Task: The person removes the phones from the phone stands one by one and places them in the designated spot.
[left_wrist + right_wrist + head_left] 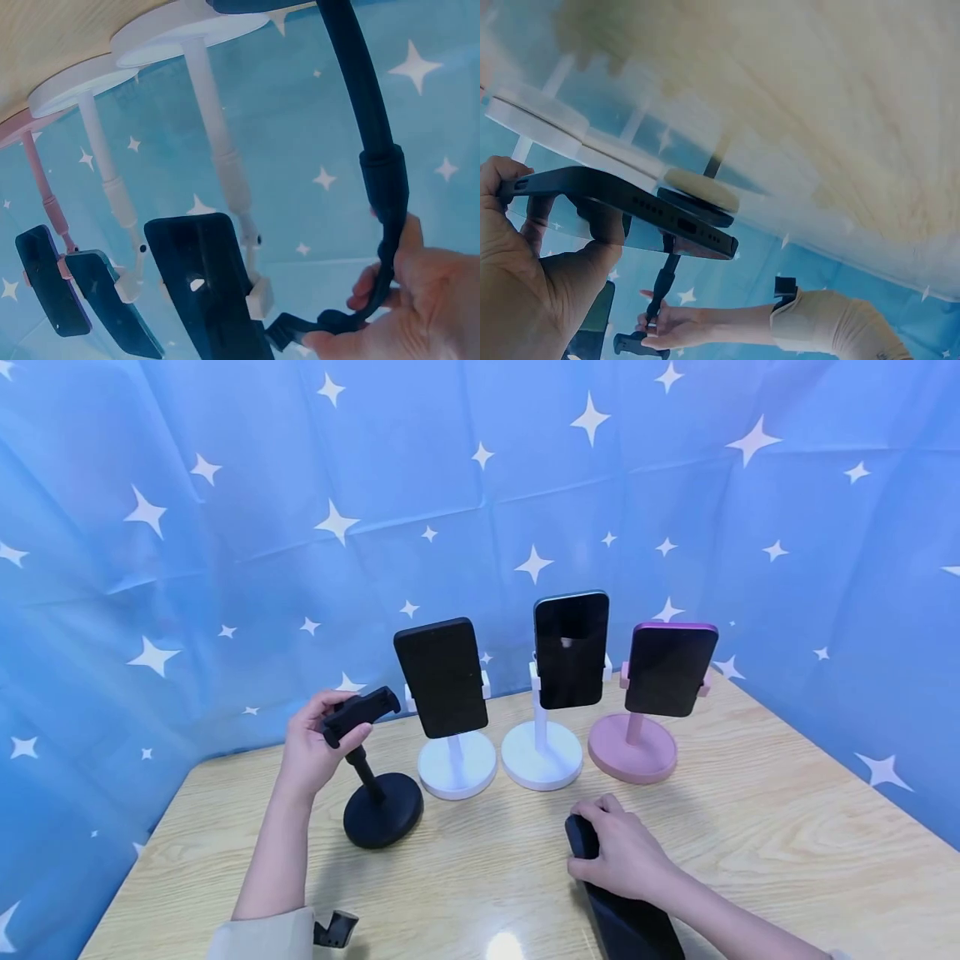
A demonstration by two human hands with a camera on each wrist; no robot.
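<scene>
My left hand (318, 743) grips the clamp head of a black phone stand (382, 810), thumb along its front edge. The clamp holds no phone; its round base sits on the table at the left. In the left wrist view the stand's neck (360, 82) runs down to the bent clamp in my fingers. At the front right, my right hand (626, 852) holds a black phone (633, 918) across its width. The right wrist view shows this phone's end edge (682, 223), with its port and small holes, tilted above the tabletop.
Two white stands (457, 768) (551, 760) and a pink stand (633, 752) form a row at the back, each clamping a dark-screened phone (442, 677). A blue star-patterned curtain (420, 468) hangs behind the wooden table (480, 877). A small black device (337, 929) shows beside my left sleeve.
</scene>
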